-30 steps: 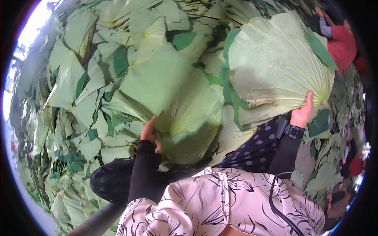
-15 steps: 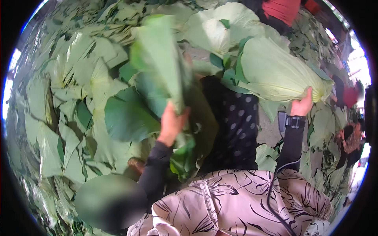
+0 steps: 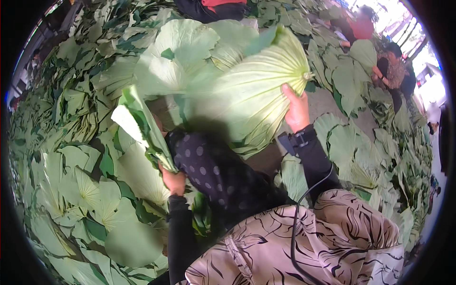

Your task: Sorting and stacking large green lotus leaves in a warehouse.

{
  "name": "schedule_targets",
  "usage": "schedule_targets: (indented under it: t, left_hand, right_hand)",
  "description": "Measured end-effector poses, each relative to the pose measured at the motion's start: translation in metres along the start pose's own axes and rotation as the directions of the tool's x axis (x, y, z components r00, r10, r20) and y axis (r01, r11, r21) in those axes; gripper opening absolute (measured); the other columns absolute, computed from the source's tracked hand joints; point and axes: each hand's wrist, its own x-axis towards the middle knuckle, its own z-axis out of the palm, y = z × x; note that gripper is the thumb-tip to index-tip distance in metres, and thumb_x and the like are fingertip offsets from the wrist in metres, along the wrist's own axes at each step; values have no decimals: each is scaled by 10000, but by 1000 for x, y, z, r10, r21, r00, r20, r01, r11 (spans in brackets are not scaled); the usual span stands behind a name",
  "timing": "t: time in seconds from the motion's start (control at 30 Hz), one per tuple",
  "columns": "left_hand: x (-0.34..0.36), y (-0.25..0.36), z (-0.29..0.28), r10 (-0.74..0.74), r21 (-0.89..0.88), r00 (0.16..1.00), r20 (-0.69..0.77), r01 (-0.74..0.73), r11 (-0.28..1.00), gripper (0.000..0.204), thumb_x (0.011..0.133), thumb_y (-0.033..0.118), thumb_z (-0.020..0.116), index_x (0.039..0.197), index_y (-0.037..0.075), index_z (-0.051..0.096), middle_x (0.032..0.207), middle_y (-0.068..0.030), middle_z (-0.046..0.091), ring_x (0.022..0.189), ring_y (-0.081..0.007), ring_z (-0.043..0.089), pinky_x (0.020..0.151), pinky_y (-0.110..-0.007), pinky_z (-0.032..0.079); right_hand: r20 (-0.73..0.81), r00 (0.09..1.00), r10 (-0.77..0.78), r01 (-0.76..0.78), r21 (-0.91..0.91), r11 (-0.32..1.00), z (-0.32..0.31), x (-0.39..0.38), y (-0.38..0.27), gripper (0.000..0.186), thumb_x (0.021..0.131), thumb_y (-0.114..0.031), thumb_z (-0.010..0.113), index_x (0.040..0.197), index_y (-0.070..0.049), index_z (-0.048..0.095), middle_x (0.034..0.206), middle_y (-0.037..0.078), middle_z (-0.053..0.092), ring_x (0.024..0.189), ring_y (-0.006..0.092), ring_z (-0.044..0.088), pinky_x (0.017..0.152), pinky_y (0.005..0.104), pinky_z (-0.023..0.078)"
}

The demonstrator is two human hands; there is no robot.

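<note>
My left hand grips the lower end of a narrow folded bunch of green leaves, which stands slanting up to the left above it. My right hand holds a large pale, fan-shaped leaf near its stem point, thumb on the veined face, with darker green leaf edges showing under it. My leg in dark dotted cloth lies between my two hands. Broad leaves lie just beyond them, and more flat leaves lie by my left arm.
Layers of leaves cover the ground all around, with bare grey floor showing at the right. Other people sit among them: one in red and black at the top, one in red and one in patterned clothes at the upper right.
My view has turned toward the right. The leaves in my left hand are now a narrow folded bunch, and my right hand's leaf is raised and tilted, with its stem end higher.
</note>
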Motion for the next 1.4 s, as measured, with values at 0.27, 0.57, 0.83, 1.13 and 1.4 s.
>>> schedule_targets:
  t: [0.27,0.57,0.83,1.13,1.4]
  left_hand:
    - [6,-31,-57,24,-406,974,224,71,911,571,683,-56,580,1211,43,385,1085,-71,512,946,-186,505,814,-318,428]
    - [68,6,-3,-262,-529,962,-75,184,829,999,661,236,777,1335,-65,105,1260,-208,389,1085,-257,444,914,-356,382]
    - [89,-42,-29,-258,-380,953,-160,182,907,741,634,16,692,1248,-36,281,1176,-167,462,995,-255,510,868,-362,424]
    - [88,-42,8,-274,-546,962,-2,228,806,909,610,92,775,1295,-16,188,1257,-178,375,1090,-255,436,933,-365,376]
    - [66,-45,-21,-229,-352,967,-110,178,919,420,693,-17,619,1097,16,507,1022,-96,565,887,-193,542,770,-312,429]
  right_hand:
    - [-388,859,334,-473,-349,809,-147,-5,138,274,775,-195,679,942,9,607,773,72,622,713,186,592,618,334,450]
    - [-380,772,510,-577,-80,813,-159,-43,138,281,737,-155,683,934,25,594,782,70,619,670,163,577,617,328,468]
    - [-3,989,145,-105,-704,703,-64,-45,45,267,756,-91,646,1002,-10,580,857,34,624,766,118,561,691,276,461]
    - [-86,672,-736,-161,-987,-32,-287,194,-163,842,678,-398,718,1286,27,320,1181,230,489,1059,320,516,889,391,412]
    - [23,965,262,-141,-795,589,-166,106,-34,243,841,-263,573,952,-48,596,720,-22,573,623,47,503,539,195,388]
